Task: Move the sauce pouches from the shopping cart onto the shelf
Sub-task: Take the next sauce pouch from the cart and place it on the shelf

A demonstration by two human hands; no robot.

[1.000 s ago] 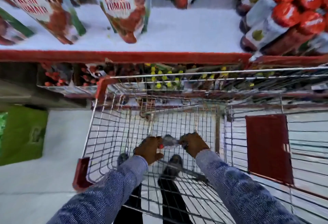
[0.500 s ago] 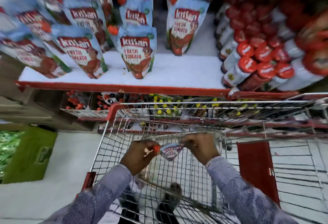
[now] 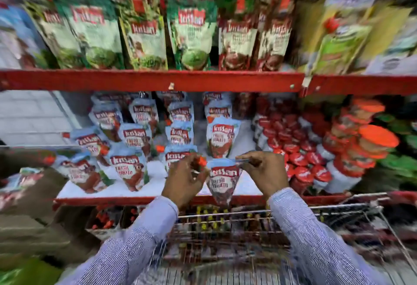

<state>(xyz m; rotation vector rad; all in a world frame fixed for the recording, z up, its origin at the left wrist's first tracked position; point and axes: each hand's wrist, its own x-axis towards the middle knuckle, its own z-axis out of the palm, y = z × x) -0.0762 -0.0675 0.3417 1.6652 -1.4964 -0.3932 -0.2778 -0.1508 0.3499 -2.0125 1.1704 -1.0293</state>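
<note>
One light-blue tomato sauce pouch (image 3: pixel 222 180) (red spout at left) hangs pinched between left hand (image 3: pixel 185 178) and right hand (image 3: pixel 262 171), above the red-edged shelf (image 3: pixel 126 200).

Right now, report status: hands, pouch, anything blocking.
Left hand and right hand pinch tomato sauce pouch by its top corners. Pouch hangs before the white shelf, above cart. Shelf spot ahead open.

a shop, a grocery aisle. red-edged shelves (image 3: pixel 158 80) run in tiers, packed with rows of identical branded sauce pouches (image 3: pixel 222 136) facing out, green pouches (image 3: pixel 191 36) on the tier above, red-capped bottles (image 3: pixel 300 158) and orange-lidded jars (image 3: pixel 374 140) beside them. a wire shopping cart (image 3: pixel 259 235) stands just in front of the shelves.
</note>
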